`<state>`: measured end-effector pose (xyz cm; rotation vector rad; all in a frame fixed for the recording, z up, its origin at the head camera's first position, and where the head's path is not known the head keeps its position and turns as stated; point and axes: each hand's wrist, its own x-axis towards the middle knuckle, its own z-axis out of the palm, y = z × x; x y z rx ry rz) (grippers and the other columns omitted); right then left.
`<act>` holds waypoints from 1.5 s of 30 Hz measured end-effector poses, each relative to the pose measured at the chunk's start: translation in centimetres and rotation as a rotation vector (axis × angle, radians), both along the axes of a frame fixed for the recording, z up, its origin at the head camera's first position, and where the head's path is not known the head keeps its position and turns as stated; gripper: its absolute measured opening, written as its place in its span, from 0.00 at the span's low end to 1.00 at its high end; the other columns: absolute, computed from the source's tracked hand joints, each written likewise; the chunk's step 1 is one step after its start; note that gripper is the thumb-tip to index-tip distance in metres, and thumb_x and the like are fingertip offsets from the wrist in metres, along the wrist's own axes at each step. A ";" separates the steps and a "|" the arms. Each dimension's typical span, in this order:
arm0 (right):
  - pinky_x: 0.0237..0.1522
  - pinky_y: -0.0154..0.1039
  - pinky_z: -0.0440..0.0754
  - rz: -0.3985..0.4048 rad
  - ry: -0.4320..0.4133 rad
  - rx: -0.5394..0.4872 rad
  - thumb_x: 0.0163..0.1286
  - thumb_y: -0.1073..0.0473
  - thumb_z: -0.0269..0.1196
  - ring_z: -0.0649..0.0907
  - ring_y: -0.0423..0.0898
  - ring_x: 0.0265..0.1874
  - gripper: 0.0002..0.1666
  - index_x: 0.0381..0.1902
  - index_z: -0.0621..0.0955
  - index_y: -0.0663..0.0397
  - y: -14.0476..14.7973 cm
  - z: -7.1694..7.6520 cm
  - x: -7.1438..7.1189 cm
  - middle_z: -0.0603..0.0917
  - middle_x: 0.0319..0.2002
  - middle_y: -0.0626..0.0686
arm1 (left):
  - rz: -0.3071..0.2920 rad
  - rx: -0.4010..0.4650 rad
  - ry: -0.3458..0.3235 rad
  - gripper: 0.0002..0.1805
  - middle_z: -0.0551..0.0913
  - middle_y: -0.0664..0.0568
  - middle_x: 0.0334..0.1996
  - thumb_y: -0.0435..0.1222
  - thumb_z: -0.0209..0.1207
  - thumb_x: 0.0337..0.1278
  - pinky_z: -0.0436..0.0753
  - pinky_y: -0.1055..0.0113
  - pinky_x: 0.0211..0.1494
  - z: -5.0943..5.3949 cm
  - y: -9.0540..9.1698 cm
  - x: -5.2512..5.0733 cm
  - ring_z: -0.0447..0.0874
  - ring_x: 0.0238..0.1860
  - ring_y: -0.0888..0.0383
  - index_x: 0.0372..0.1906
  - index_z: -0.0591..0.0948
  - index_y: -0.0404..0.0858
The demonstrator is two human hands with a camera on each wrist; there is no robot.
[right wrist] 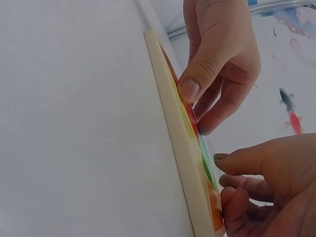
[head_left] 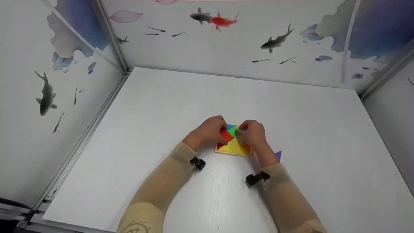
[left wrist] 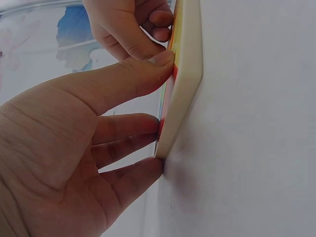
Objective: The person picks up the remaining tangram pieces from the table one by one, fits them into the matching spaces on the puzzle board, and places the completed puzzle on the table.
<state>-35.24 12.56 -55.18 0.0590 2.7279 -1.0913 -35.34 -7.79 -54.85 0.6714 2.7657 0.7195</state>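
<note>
A tangram puzzle lies flat in its shallow wooden tray [head_left: 232, 154], with blue, green, red, yellow and orange pieces showing. My left hand [head_left: 211, 129] spans the tray's left side, thumb and fingertips touching a red piece [head_left: 227, 135] at separate spots. In the left wrist view those fingers [left wrist: 131, 126] look nearly straight, and one rests by the tray's corner. My right hand [head_left: 254, 133] hovers at the tray's right side, beside the green piece [head_left: 233, 131]. In the right wrist view its thumb stands apart from its bent fingers, which touch near the orange piece [right wrist: 214, 205]; nothing shows between them.
A purple piece [head_left: 278, 155] lies on the white table [head_left: 174, 97] to the right of the tray, partly hidden by my right wrist. White panels [head_left: 168, 55] printed with fish enclose the table's back and sides.
</note>
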 end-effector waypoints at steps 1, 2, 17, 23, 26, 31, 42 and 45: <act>0.51 0.43 0.88 0.000 -0.001 -0.005 0.71 0.56 0.71 0.81 0.54 0.45 0.14 0.49 0.84 0.57 0.0 0.0 0.0 0.85 0.46 0.58 | -0.001 -0.001 0.001 0.28 0.81 0.50 0.53 0.46 0.80 0.50 0.82 0.63 0.65 0.0 0.0 0.0 0.79 0.53 0.53 0.54 0.87 0.36; 0.52 0.44 0.88 0.002 0.000 -0.009 0.71 0.56 0.70 0.81 0.54 0.45 0.13 0.49 0.84 0.57 0.1 0.0 -0.1 0.85 0.47 0.58 | -0.002 -0.003 0.001 0.29 0.81 0.50 0.53 0.46 0.80 0.50 0.82 0.63 0.65 0.0 0.0 0.0 0.79 0.53 0.53 0.54 0.87 0.36; 0.48 0.41 0.84 0.107 0.070 -0.018 0.75 0.56 0.68 0.80 0.52 0.42 0.12 0.50 0.86 0.56 1.1 1.3 -0.2 0.85 0.44 0.57 | 0.022 0.008 -0.013 0.29 0.81 0.50 0.53 0.44 0.80 0.51 0.82 0.62 0.67 0.4 0.0 0.5 0.79 0.54 0.54 0.57 0.86 0.37; 0.50 0.40 0.84 0.123 0.031 -0.040 0.75 0.54 0.68 0.80 0.53 0.46 0.12 0.52 0.86 0.53 2.5 1.6 -0.8 0.84 0.46 0.57 | 0.043 0.006 -0.033 0.30 0.81 0.51 0.54 0.44 0.81 0.50 0.83 0.62 0.68 0.4 0.1 0.5 0.79 0.55 0.54 0.59 0.86 0.38; 0.52 0.41 0.85 0.140 0.025 -0.042 0.76 0.54 0.68 0.80 0.53 0.48 0.14 0.54 0.86 0.53 3.3 1.7 -1.0 0.84 0.47 0.57 | 0.043 -0.002 -0.037 0.30 0.81 0.51 0.55 0.45 0.80 0.51 0.82 0.62 0.68 0.4 0.2 0.5 0.78 0.55 0.54 0.59 0.86 0.38; 0.53 0.44 0.83 0.165 0.058 -0.038 0.75 0.54 0.67 0.81 0.54 0.48 0.16 0.55 0.86 0.56 4.5 1.6 -1.4 0.85 0.47 0.58 | 0.036 -0.017 -0.030 0.30 0.81 0.51 0.55 0.46 0.79 0.53 0.82 0.63 0.68 0.4 0.2 0.5 0.78 0.55 0.54 0.59 0.86 0.38; 0.55 0.49 0.85 0.188 0.079 -0.014 0.76 0.55 0.67 0.83 0.56 0.50 0.17 0.57 0.85 0.57 5.0 2.8 -0.8 0.86 0.49 0.59 | 0.030 0.019 -0.040 0.30 0.80 0.51 0.55 0.46 0.79 0.53 0.82 0.63 0.68 0.3 0.1 0.4 0.77 0.56 0.54 0.59 0.85 0.38; 0.55 0.49 0.85 0.176 0.077 -0.005 0.76 0.54 0.66 0.83 0.56 0.50 0.17 0.57 0.85 0.56 4.9 2.9 -0.5 0.86 0.50 0.59 | 0.039 0.025 -0.049 0.30 0.80 0.52 0.54 0.45 0.79 0.52 0.82 0.63 0.66 0.2 0.0 0.5 0.77 0.55 0.54 0.59 0.85 0.38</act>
